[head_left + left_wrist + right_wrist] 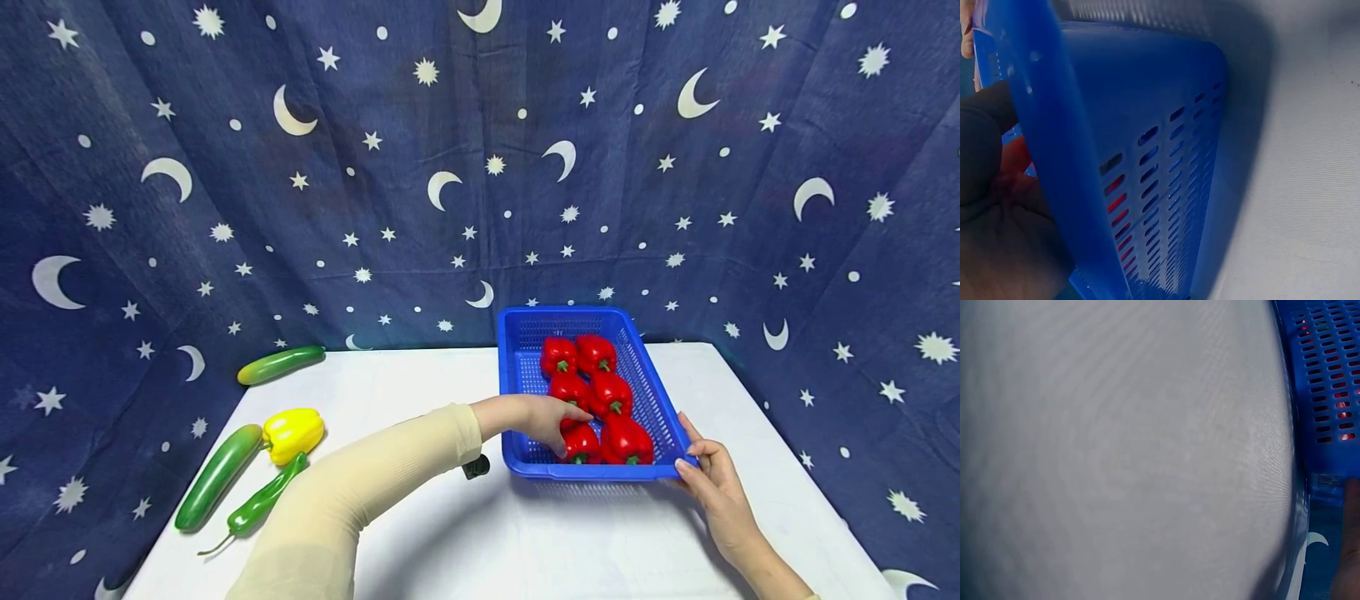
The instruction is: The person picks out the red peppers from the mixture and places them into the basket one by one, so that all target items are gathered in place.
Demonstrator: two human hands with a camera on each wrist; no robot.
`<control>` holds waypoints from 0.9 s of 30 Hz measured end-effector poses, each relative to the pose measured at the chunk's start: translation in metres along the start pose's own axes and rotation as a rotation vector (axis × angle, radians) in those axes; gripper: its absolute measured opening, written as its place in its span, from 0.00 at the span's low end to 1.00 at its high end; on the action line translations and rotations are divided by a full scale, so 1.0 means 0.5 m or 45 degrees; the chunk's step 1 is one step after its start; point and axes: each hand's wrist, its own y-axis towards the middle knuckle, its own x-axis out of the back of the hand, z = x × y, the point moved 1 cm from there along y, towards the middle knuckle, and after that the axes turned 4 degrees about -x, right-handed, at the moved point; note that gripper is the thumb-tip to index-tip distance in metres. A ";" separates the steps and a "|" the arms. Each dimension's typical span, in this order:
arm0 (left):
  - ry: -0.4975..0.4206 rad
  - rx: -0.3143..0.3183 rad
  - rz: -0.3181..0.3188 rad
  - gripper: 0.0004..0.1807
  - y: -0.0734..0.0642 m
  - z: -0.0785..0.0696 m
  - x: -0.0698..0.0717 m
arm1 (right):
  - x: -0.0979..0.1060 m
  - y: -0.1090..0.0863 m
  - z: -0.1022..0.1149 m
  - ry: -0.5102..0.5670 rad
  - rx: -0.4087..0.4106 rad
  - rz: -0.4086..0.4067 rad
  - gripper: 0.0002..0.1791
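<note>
A blue plastic basket (510, 367) with slotted walls holds several red bell peppers (611, 392). My left hand (543, 419) reaches over its left wall and grips the near-left red bell pepper (581, 443), thumb on the left side and fingers over the back. In the left wrist view, the basket's wall (1147, 94) stands beside the hand (1010, 231), with a bit of red showing by the thumb. At the near-right corner, my right hand (716, 492) pinches the basket's rim. The right wrist view catches only a finger (1349, 544) below the slotted wall (1329, 456).
On the left of the white table (450, 550) lie a yellow bell pepper (294, 433), a long green pepper (262, 500) and a cucumber (217, 475). Another cucumber (281, 365) lies at the back left. A dark blue curtain (420, 167) with moons and stars surrounds the table.
</note>
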 end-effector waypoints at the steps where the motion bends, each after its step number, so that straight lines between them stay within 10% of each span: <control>1: 0.002 -0.007 -0.002 0.40 -0.002 0.000 0.001 | 0.000 0.001 0.000 0.006 0.013 0.010 0.07; 14: -0.138 -0.145 -0.089 0.35 -0.056 -0.001 0.056 | 0.001 0.002 0.005 -0.019 -0.017 0.019 0.07; 27: -0.264 -0.215 -0.407 0.35 -0.139 0.035 0.100 | -0.001 -0.003 0.012 -0.035 -0.080 0.007 0.07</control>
